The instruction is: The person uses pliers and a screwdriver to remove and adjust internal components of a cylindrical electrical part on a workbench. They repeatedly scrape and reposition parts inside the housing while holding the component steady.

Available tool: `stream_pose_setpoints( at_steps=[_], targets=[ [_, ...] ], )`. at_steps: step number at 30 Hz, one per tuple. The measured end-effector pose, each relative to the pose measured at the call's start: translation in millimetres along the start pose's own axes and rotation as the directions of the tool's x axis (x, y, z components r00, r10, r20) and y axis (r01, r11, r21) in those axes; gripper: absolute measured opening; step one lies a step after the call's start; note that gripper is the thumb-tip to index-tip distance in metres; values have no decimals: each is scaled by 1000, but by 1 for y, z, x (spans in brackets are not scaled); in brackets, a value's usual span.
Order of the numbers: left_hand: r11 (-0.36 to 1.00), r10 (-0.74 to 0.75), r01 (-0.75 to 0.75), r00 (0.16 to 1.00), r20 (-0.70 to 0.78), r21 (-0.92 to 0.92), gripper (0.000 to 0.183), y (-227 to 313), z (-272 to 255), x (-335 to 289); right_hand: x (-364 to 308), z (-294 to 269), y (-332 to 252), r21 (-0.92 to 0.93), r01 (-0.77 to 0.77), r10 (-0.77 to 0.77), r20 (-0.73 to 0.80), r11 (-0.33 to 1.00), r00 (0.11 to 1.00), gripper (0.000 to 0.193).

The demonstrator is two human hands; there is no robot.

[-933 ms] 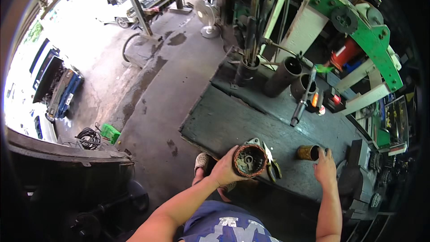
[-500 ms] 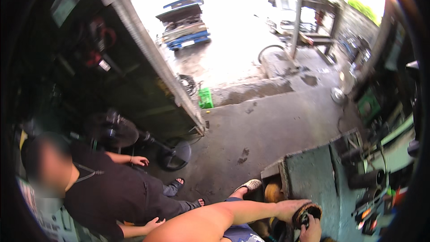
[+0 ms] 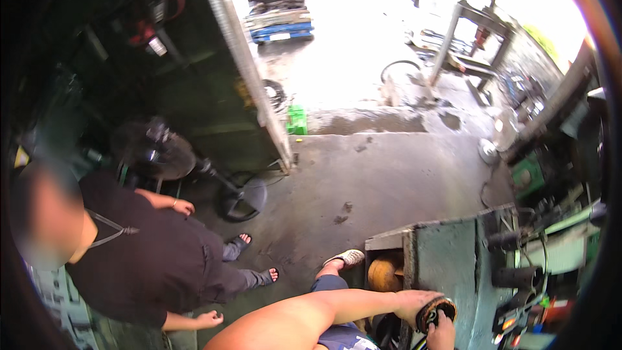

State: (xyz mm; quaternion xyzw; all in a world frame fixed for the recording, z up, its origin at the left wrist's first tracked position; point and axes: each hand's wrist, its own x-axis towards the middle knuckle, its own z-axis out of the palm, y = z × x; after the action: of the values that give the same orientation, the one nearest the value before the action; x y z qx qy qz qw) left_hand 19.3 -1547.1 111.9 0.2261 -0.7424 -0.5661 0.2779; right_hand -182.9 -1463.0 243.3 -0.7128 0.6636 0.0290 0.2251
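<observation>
My left hand [image 3: 413, 303] is closed on the edge of a round, ring-shaped part [image 3: 424, 315] with a coppery rim and a dark middle. It is held above the near end of a worn blue-green bench. From the lower edge, my right hand [image 3: 443, 334] reaches up to the same part, its fingers bent into the ring's dark opening. What those fingertips grip inside is too dark to make out. My left forearm [image 3: 363, 299] crosses the lower middle of the head view.
A person in dark clothes [image 3: 149, 246] stands at my left. Behind them is a black pedestal fan [image 3: 243, 199]. The blue-green bench [image 3: 447, 253] has a yellow-orange round object [image 3: 385, 273] under it. Tools [image 3: 518, 324] lie at right. A green crate [image 3: 297, 120] stands by the doorway.
The view has tilted, so the doorway sits higher and the bystander farther left. Both my hands stay at the ring-shaped part; my right fingers still reach into it.
</observation>
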Motion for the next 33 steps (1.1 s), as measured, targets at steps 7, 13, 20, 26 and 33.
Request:
stream_pose_setpoints(
  at_steps=[7,13,20,26,33],
  targets=[
    [999,-37,35,992,121,16,127,25,-20,35,1,17,7,-71,-91,89,-29,993,996,47],
    [976,-183,165,975,124,146,141,13,-5,37,9,8,-3,-67,-180,181,15,981,983,37],
    [963,-231,205,963,142,176,136,6,-3,32,22,-2,-12,-184,-212,248,201,960,948,28],
    [966,-209,180,966,151,185,142,3,-6,32,26,7,-8,-191,-224,256,165,956,952,25],
    [960,-253,232,959,128,153,139,9,-9,32,29,7,-2,-189,-197,232,186,962,955,23]
  ],
)
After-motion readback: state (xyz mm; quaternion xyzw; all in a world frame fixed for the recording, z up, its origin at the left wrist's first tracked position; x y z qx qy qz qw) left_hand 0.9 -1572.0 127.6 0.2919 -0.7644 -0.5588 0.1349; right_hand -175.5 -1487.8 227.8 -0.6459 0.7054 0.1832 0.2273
